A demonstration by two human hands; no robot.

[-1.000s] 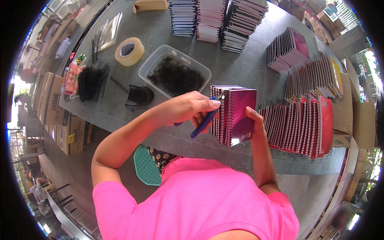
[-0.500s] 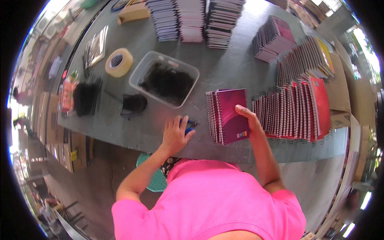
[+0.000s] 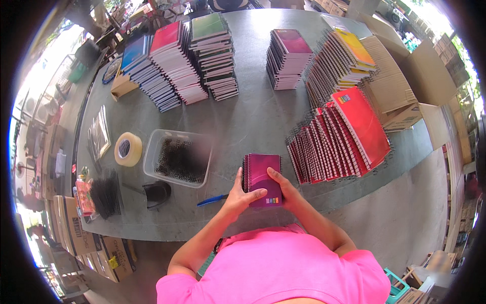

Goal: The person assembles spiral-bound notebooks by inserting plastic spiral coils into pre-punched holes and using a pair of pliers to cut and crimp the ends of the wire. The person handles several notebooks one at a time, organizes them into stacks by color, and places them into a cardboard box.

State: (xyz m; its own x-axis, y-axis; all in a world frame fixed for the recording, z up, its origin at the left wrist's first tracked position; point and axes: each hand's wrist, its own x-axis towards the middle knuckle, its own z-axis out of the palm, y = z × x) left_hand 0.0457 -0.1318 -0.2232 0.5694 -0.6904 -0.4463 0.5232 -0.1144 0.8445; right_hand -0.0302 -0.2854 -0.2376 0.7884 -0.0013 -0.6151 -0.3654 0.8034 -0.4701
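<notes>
A small pile of purple spiral-bound notebooks (image 3: 261, 177) lies near the table's front edge, squared between both of my hands. My left hand (image 3: 240, 196) presses its fingers along the coil side, with the thumb over the top cover. My right hand (image 3: 284, 188) grips the opposite edge, its thumb on the cover. Just left of my left hand rests a blue-handled tool (image 3: 211, 200); its other end is hidden by the hand. Behind it stands a clear plastic tub (image 3: 146, 164) with many black wire coils (image 3: 178, 161) inside.
Red spiral notebooks (image 3: 331, 142) lean in a row at right, by an open cardboard box (image 3: 390, 91). Yellow-covered notebooks (image 3: 344, 55) and several tall notebook stacks (image 3: 215, 55) stand farther back. A tape roll (image 3: 128, 149), a black cup-like object (image 3: 157, 193) and dark coils (image 3: 105, 193) sit left.
My left hand has left the blue-handled tool and come onto the notebooks. The notebooks, tilted in my right hand before, now lie flatter and squared together. The view has shifted.
</notes>
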